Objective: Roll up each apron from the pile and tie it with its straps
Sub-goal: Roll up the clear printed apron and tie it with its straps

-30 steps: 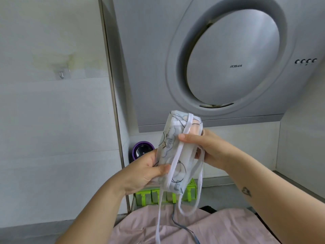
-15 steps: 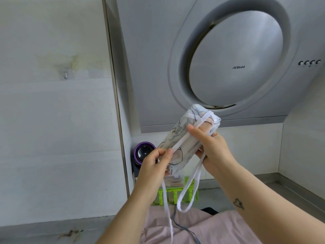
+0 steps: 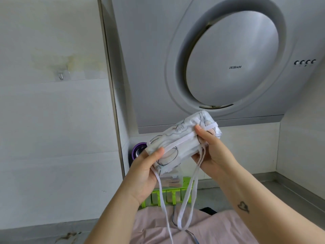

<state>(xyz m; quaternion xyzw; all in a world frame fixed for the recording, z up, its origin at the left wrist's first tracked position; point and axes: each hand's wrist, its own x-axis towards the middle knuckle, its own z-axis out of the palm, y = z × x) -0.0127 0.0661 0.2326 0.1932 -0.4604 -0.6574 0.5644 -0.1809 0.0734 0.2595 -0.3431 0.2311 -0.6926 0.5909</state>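
A white apron with a line-drawn print is rolled into a bundle (image 3: pixel 182 140) and held up in the air in front of the range hood. My left hand (image 3: pixel 147 166) grips its lower left end, thumb on top. My right hand (image 3: pixel 211 152) holds the upper right end, fingers pressing a white strap (image 3: pixel 179 142) that runs lengthwise over the roll. A strap loop (image 3: pixel 186 205) and a single strap end (image 3: pixel 164 208) hang down below the bundle. A pink apron (image 3: pixel 158 228) lies spread on the counter underneath.
A grey range hood (image 3: pixel 228 64) with a round panel fills the wall ahead. A purple-rimmed container (image 3: pixel 139 151) and a green rack (image 3: pixel 168 194) stand behind the hands. A wall hook (image 3: pixel 61 76) sits at left. The steel counter (image 3: pixel 281 189) runs along the right wall.
The roll has swung from near upright to lying diagonal, almost level. My left hand shifted to grip the lower left end, and my right hand moved along the strap toward the upper right end.
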